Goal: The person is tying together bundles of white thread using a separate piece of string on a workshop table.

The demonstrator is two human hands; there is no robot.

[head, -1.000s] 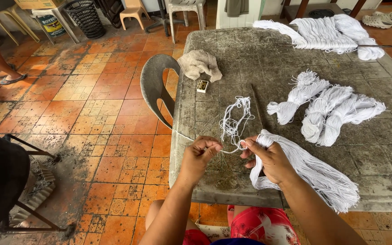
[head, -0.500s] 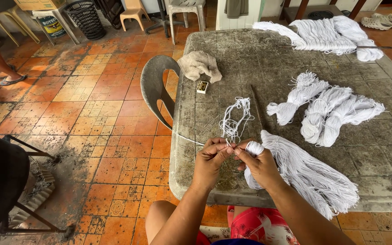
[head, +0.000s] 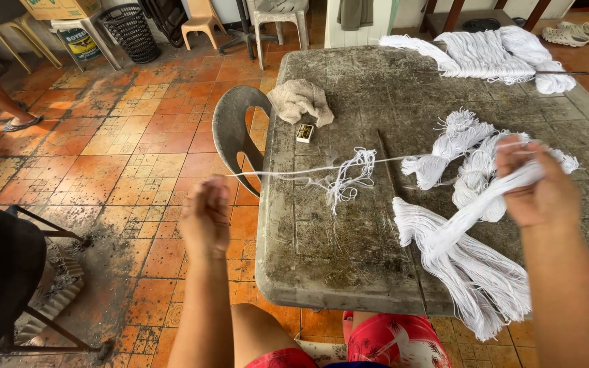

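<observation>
The left hand (head: 206,217), blurred, seems pinched on a taut strand (head: 308,170); the right hand (head: 540,182) clutches the hank (head: 465,266). Light, limp, tangle-prone: best held near its bound end.

The left hand (head: 206,215), closed in a fist at 9 o'clock off the table (head: 349,272) edge, pulls 1 white string (head: 322,168) taut toward the right hand (head: 540,187) at 3 o'clock, which grips a white yarn bundle (head: 465,262). A loose string tangle (head: 349,174) hangs at center. 3 tied skeins (head: 458,140) lie at 2 o'clock, a beige cloth (head: 300,99) at 12, beside a small matchbox (head: 305,132).
</observation>
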